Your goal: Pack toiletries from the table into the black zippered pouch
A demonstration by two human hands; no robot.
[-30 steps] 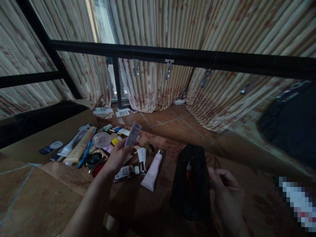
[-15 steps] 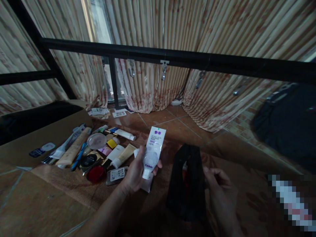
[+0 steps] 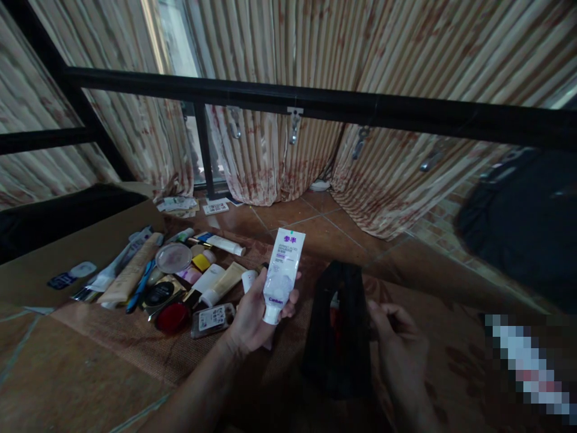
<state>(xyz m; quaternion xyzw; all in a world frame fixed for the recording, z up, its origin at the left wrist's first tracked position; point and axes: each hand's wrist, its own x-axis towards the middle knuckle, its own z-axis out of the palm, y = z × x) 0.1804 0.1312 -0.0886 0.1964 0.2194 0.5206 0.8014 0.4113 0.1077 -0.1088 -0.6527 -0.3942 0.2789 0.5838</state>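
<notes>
My left hand (image 3: 255,322) is closed around a white toothpaste tube (image 3: 283,273) with purple lettering, tilted with its cap end toward me. To its right, my right hand (image 3: 399,340) pinches the right edge of a black pouch (image 3: 320,337). The pouch's mouth gapes, and something reddish and white shows dimly inside. Left of my left hand lies a pile of cosmetics: a long beige tube (image 3: 130,270), a blue pen-like item (image 3: 142,282), a round black compact (image 3: 160,294), a red round case (image 3: 172,317) and a clear case with a label (image 3: 211,320).
A cardboard box (image 3: 27,264) with dark contents stands at the left. A black metal bar (image 3: 252,90) with hanging clips crosses in front of striped curtains (image 3: 279,156). Papers (image 3: 178,205) lie on the tiles. A dark bag-like shape (image 3: 518,228) sits at the right.
The toothpaste tube has shifted slightly right in view and turned a little in my left hand. My right hand keeps its pinch on the pouch. The whole view has drifted slightly.
</notes>
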